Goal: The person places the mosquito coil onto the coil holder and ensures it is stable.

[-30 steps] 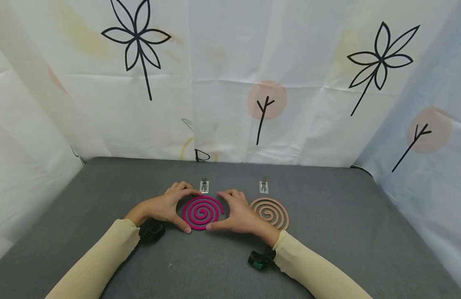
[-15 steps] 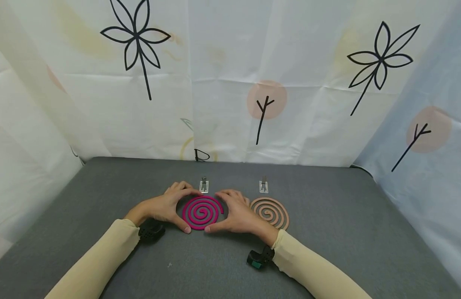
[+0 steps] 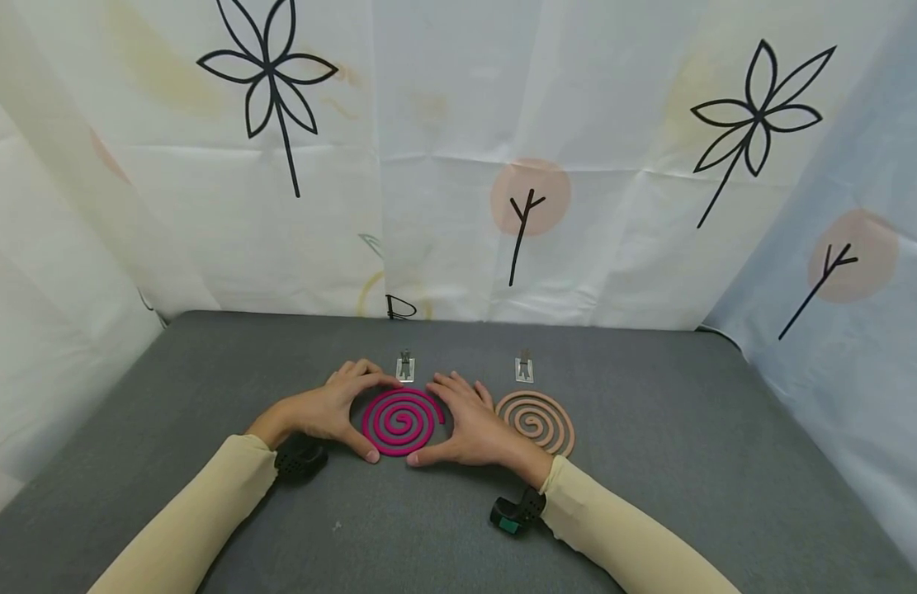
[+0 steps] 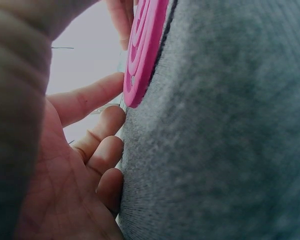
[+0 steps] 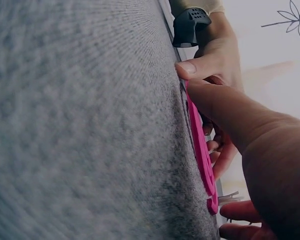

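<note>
A pink mosquito coil (image 3: 403,421) lies flat on the grey table between the two hands. The left hand (image 3: 330,408) rests at its left side, index finger by the far rim and thumb by the near rim. In the left wrist view its fairly straight index finger (image 4: 97,95) touches the pink coil's edge. The right hand (image 3: 476,427) stands at the coil's right side with fingers spread, its thumb near the front rim and its fingertips off the coil. Beside this hand lies a tan mosquito coil (image 3: 538,421), partly covered by the right wrist.
Behind the pink coil lies a small metal coil stand (image 3: 405,370). Another metal stand (image 3: 524,370) lies behind the tan coil. The grey cloth-covered table (image 3: 399,528) ends at a white printed curtain (image 3: 443,239).
The right hand's fingers have spread and drawn slightly away from the pink coil's rim. The left hand has stayed in place, and both coils lie where they were.
</note>
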### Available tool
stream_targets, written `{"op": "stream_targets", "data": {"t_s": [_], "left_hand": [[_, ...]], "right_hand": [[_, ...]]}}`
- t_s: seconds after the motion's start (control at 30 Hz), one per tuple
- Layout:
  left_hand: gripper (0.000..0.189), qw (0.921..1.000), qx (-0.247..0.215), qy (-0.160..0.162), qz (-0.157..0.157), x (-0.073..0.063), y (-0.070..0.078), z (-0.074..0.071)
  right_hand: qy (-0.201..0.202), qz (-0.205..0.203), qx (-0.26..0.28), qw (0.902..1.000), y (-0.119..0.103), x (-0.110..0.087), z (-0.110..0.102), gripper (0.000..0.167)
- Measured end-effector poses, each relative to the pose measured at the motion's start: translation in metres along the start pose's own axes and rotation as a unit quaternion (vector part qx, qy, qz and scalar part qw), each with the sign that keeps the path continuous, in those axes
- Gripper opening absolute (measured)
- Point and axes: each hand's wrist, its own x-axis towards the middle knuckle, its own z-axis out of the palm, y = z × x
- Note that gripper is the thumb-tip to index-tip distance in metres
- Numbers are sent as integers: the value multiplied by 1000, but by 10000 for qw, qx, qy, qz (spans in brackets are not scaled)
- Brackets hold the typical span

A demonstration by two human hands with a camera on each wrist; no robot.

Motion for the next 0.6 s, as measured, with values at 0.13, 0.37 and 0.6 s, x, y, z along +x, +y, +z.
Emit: {"op": "stream_targets", "data": {"t_s": [0.13,0.37,0.6], "left_hand": [[95,10000,8,-7,30,1,-1,0],[97,9999,27,68,94,1,-2,0],[96,9994,197,232,156,1,-2,1]], "right_hand": [[26,-72,-33,10000,2,-1,1,97],[97,-96,-196,9997,2,-2,4,96],[148,-131,-217,9996,2,-3,5,91]]}}
